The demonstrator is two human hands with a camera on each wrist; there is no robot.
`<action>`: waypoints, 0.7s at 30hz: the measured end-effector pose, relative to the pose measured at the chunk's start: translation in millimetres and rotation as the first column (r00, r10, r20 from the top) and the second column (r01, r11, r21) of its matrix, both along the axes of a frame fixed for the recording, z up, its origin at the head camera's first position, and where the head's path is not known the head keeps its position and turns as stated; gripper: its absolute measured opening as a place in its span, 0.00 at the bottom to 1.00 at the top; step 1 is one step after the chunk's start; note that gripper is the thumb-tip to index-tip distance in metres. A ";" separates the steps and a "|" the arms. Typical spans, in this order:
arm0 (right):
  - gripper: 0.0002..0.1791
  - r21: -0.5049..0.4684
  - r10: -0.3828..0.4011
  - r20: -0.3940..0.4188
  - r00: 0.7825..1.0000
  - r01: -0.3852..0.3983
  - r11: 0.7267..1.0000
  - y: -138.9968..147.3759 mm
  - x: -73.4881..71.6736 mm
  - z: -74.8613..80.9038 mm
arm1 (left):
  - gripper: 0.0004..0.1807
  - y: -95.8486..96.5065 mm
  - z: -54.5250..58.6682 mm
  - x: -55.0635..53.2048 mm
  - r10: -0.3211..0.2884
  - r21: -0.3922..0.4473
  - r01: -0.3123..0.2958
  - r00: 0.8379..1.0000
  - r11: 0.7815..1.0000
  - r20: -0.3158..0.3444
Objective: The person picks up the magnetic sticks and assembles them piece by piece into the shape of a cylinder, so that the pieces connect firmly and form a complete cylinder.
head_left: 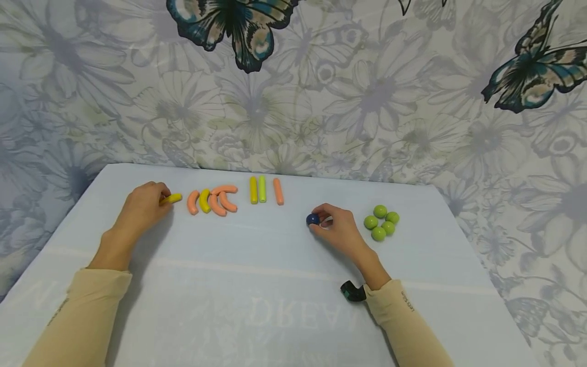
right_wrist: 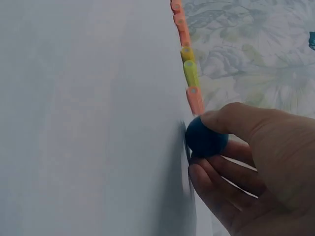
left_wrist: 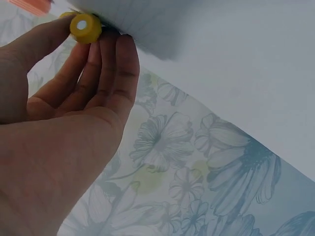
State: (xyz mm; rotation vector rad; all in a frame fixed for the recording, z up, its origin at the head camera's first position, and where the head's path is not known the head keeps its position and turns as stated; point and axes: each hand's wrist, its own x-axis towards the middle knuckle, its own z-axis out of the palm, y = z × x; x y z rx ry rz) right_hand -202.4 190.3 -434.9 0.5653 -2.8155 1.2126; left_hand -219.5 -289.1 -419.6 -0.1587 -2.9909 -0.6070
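At the left of the white table, my left hand (head_left: 141,208) pinches a short yellow rod (head_left: 172,198) between thumb and fingers. The rod's round end (left_wrist: 84,27), with a white dot, faces the left wrist camera. Just right of it lie several curved orange pieces (head_left: 192,202) and a curved yellow piece (head_left: 205,201). My right hand (head_left: 340,230) holds a dark blue ball (head_left: 313,219) by thumb and fingertips, close over the table. In the right wrist view the thumb covers part of the blue ball (right_wrist: 205,138).
Straight yellow (head_left: 254,190), light green (head_left: 262,189) and orange (head_left: 278,191) rods lie near the back edge. Several green balls (head_left: 379,233) cluster right of my right hand. A black object (head_left: 352,291) is by the right cuff. Behind the table (head_left: 229,316) stands a butterfly-patterned wall (head_left: 257,109).
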 end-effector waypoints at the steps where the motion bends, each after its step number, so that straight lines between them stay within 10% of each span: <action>1: 0.17 -0.005 0.005 -0.006 1.000 -0.005 1.000 0.5 -0.1 -0.4 | 0.14 0.2 0.1 -0.1 0.003 0.010 -0.003 1.000 1.000 -0.004; 13: 0.17 -0.101 -0.015 0.004 1.000 0.016 0.995 5.4 -3.3 -12.9 | 0.13 6.7 3.6 -0.9 0.029 0.057 -0.024 0.995 0.998 -0.097; 21: 0.17 -0.176 -0.041 0.048 0.998 0.048 0.983 6.4 -2.0 -16.8 | 0.13 48.5 27.6 7.3 -0.057 0.100 0.069 0.991 0.993 -0.118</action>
